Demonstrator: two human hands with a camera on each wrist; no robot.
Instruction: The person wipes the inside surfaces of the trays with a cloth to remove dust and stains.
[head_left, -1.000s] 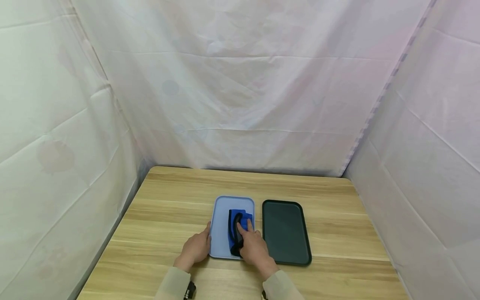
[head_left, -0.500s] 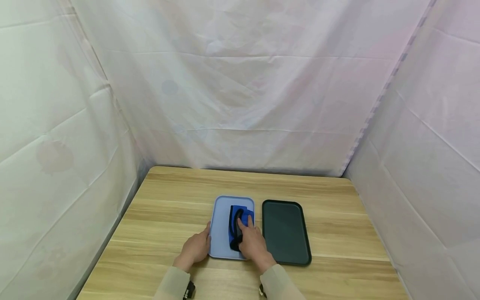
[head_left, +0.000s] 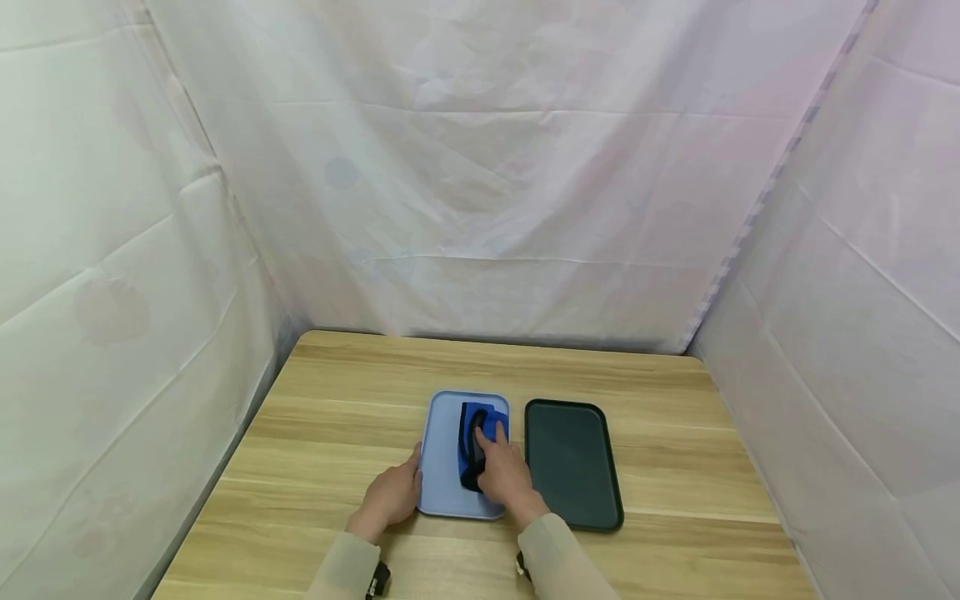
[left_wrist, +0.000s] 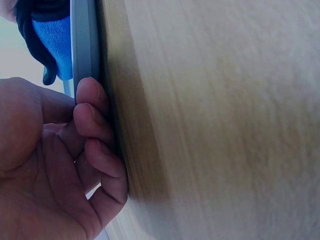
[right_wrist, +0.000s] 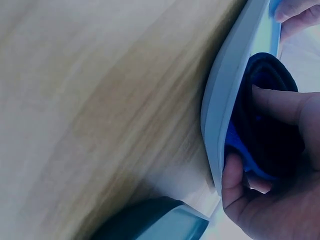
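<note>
A light blue tray (head_left: 444, 450) lies on the wooden table. My left hand (head_left: 393, 492) holds its left side; in the left wrist view the curled fingers (left_wrist: 93, 122) lie against the tray's outer wall. A folded blue cloth with black edging (head_left: 467, 450) sits on the tray's right half. My right hand (head_left: 504, 475) grips this cloth from the right, with thumb and forefinger spread over it. In the right wrist view, the thumb (right_wrist: 275, 102) presses into the dark fold and other fingers bend round near the tray rim. The palm hides part of the cloth.
A dark green tray (head_left: 570, 462) lies just right of the light blue one, with a narrow strip of table between them. Pale curtains (head_left: 480, 208) surround the wooden table (head_left: 337, 400) at the back and both sides.
My right hand and the blue cloth have moved forward along the light blue tray, toward its far end. My left hand stays at the tray's left side.
</note>
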